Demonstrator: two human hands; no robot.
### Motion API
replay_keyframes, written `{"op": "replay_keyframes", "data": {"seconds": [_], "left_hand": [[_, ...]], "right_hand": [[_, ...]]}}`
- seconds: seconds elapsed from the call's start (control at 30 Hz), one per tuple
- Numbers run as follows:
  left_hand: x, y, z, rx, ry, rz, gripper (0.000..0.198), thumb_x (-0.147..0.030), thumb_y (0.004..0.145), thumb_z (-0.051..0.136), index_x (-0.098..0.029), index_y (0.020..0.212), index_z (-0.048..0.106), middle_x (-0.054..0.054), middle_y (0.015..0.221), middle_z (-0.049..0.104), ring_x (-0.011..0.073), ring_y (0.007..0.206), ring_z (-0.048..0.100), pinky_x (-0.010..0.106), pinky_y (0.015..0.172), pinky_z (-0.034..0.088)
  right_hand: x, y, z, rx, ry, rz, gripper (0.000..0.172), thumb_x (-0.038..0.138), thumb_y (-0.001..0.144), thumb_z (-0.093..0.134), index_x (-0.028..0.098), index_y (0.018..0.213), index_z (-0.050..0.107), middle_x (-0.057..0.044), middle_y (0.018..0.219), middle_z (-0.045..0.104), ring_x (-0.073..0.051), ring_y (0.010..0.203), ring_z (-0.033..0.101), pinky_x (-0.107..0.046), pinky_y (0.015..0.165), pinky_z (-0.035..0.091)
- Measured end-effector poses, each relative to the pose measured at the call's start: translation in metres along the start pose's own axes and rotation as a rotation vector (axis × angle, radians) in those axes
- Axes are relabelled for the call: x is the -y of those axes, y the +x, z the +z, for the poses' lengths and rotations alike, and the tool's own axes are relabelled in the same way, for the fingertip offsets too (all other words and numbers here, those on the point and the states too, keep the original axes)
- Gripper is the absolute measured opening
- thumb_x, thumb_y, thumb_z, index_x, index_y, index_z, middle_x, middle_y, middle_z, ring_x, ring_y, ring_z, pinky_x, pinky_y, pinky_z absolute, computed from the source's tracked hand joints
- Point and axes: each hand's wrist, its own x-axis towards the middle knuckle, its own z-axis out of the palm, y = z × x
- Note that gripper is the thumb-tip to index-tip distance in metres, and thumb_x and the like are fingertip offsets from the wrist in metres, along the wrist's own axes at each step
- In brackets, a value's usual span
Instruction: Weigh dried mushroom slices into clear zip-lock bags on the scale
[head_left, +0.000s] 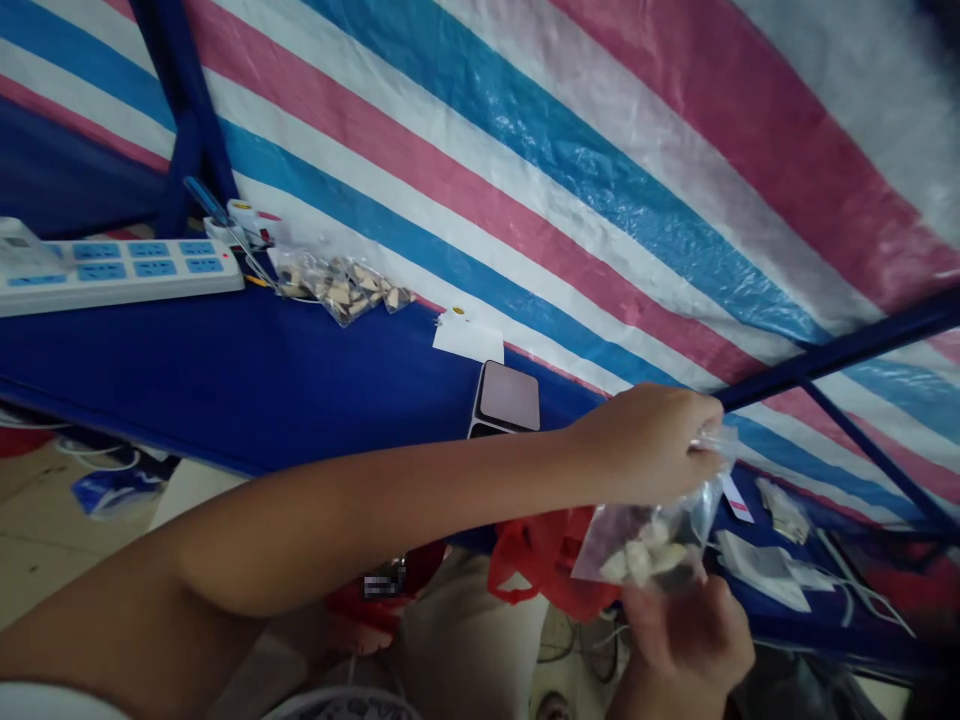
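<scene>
My left hand [649, 440] reaches across from the left, its fingers closed on the top edge of a clear plastic bag [709, 505]. Pale, chunky pieces [652, 555] lie in the bottom of this bag; their exact kind is hard to make out. From below, my right hand [690, 630] grips the bag's lower end, partly blurred. A red plastic bag [551, 560] hangs just left of the clear bag, below my left forearm. Beyond that forearm, a small device with a flat greyish top [510, 395] sits on the blue table [360, 370].
A white power strip [150, 265] lies at the table's left, beside bags of small wooden-looking pieces [345, 285]. A white card [469, 338] rests near the striped sheet [480, 200]. White packets [765, 570] are on the right, under a dark blue frame bar [840, 355].
</scene>
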Motion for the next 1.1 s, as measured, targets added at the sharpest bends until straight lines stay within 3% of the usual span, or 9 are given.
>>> {"op": "replay_keyframes", "data": {"seconds": [0.17, 0.3, 0.37, 0.47, 0.57, 0.7, 0.8, 0.97, 1.1], "left_hand": [[0.013, 0.008, 0.01, -0.079, -0.035, -0.121, 0.017, -0.033, 0.09, 0.055, -0.02, 0.08, 0.055, 0.004, 0.078, 0.063, 0.0189, 0.076, 0.059, 0.032, 0.067, 0.04], [0.011, 0.003, 0.011, -0.132, -0.1, -0.199, 0.018, -0.036, 0.092, 0.051, -0.019, 0.092, 0.057, 0.006, 0.086, 0.066, 0.0194, 0.082, 0.061, 0.032, 0.071, 0.043], [0.008, -0.002, 0.013, -0.089, -0.112, -0.214, 0.02, -0.037, 0.093, 0.051, -0.019, 0.097, 0.059, 0.007, 0.089, 0.067, 0.0209, 0.086, 0.063, 0.033, 0.072, 0.044], [0.005, -0.009, 0.016, 0.016, -0.11, -0.229, 0.024, -0.04, 0.093, 0.053, -0.019, 0.102, 0.06, 0.008, 0.092, 0.069, 0.0231, 0.091, 0.064, 0.034, 0.074, 0.045], [0.008, -0.012, 0.016, 0.09, -0.099, -0.258, 0.023, -0.039, 0.093, 0.052, -0.019, 0.101, 0.059, 0.009, 0.096, 0.07, 0.0233, 0.092, 0.064, 0.034, 0.073, 0.044], [0.014, -0.009, 0.01, 0.114, -0.091, -0.24, 0.018, -0.035, 0.09, 0.053, -0.019, 0.098, 0.058, 0.01, 0.097, 0.069, 0.0228, 0.093, 0.063, 0.034, 0.074, 0.043], [0.017, -0.006, 0.0, 0.129, -0.123, -0.252, 0.026, -0.039, 0.086, 0.059, -0.02, 0.103, 0.056, 0.009, 0.102, 0.067, 0.0224, 0.096, 0.063, 0.033, 0.079, 0.045], [0.023, -0.009, -0.028, 0.151, -0.355, -0.457, 0.054, -0.053, 0.081, 0.065, -0.022, 0.122, 0.05, 0.008, 0.109, 0.067, 0.0188, 0.09, 0.064, 0.03, 0.075, 0.048], [0.036, -0.017, -0.037, 0.264, -0.442, -0.638, 0.058, -0.054, 0.076, 0.071, -0.019, 0.119, 0.055, 0.005, 0.089, 0.068, 0.0181, 0.076, 0.062, 0.028, 0.063, 0.045]], "right_hand": [[0.008, 0.002, 0.046, -0.114, 0.148, 0.002, 0.046, 0.048, 0.084, 0.068, 0.029, 0.126, 0.071, -0.008, 0.115, 0.075, -0.028, 0.108, 0.069, -0.052, 0.093, 0.057], [0.013, 0.004, 0.085, -0.15, 0.194, -0.02, 0.041, 0.046, 0.088, 0.066, 0.031, 0.125, 0.071, -0.005, 0.118, 0.075, -0.025, 0.114, 0.067, -0.048, 0.095, 0.058], [0.013, 0.006, 0.093, -0.134, 0.178, -0.017, 0.037, 0.045, 0.089, 0.066, 0.032, 0.122, 0.072, -0.003, 0.116, 0.075, -0.022, 0.112, 0.069, -0.041, 0.093, 0.059], [0.01, 0.011, 0.093, -0.136, 0.153, -0.023, 0.03, 0.042, 0.088, 0.069, 0.032, 0.115, 0.075, -0.001, 0.107, 0.078, -0.017, 0.103, 0.072, -0.03, 0.086, 0.06], [0.006, 0.014, 0.089, -0.146, 0.112, -0.015, 0.031, 0.041, 0.087, 0.069, 0.03, 0.116, 0.075, -0.002, 0.104, 0.079, -0.017, 0.097, 0.073, -0.029, 0.08, 0.061], [0.004, 0.013, 0.086, -0.143, 0.115, 0.055, 0.036, 0.035, 0.082, 0.072, 0.029, 0.117, 0.074, -0.003, 0.099, 0.079, -0.019, 0.082, 0.075, -0.03, 0.068, 0.063], [0.004, 0.014, 0.084, -0.145, 0.143, 0.063, 0.031, 0.033, 0.08, 0.074, 0.028, 0.111, 0.076, -0.002, 0.088, 0.078, -0.017, 0.073, 0.073, -0.029, 0.065, 0.063], [0.002, 0.02, 0.076, -0.204, 0.176, 0.067, 0.016, 0.034, 0.081, 0.074, 0.025, 0.094, 0.078, 0.0, 0.083, 0.077, -0.015, 0.07, 0.073, -0.024, 0.064, 0.062], [0.0, 0.021, 0.074, -0.187, 0.156, 0.024, 0.013, 0.034, 0.087, 0.07, 0.025, 0.092, 0.078, -0.001, 0.087, 0.077, -0.015, 0.078, 0.073, -0.025, 0.07, 0.063]]}}
